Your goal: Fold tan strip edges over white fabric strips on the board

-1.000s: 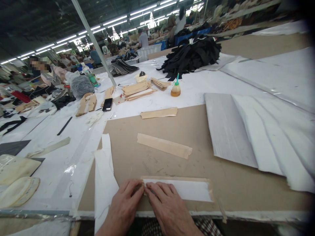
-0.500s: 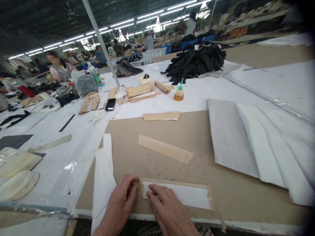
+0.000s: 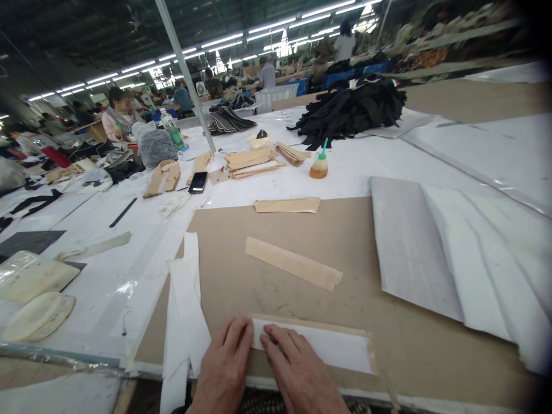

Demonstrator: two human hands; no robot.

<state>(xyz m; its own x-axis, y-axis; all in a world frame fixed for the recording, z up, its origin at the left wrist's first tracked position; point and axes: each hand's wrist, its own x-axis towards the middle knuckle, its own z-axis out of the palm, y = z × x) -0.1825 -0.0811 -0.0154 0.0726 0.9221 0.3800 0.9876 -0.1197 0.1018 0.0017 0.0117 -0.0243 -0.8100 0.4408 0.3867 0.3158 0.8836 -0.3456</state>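
A tan leather-like strip with a white backing strip (image 3: 321,343) on its upper face lies near the front edge of the table. The tan border shows along its far side and right end. At its left end is my left hand (image 3: 226,359), fingers bent and pressed together on the tan edge. My right hand (image 3: 297,365) rests on the white backing just to the right, its fingers stretched out over the surface. Both thumbs are partly hidden. Beyond the hands lies a second tan strip (image 3: 293,263), slanted, and farther back a third tan strip (image 3: 287,204).
Long white strips (image 3: 185,305) lie left of my hands on the brown board (image 3: 345,230). White sheets (image 3: 431,253) fan out at right. Farther back are a squeeze bottle (image 3: 319,165), a phone (image 3: 198,182), stacked tan pieces (image 3: 252,158) and black strips (image 3: 349,109). A person (image 3: 121,118) sits at far left.
My left hand has moved right onto the left end of the tan strip, its fingers now closed there. My right hand stays on the white backing. The view has shifted slightly.
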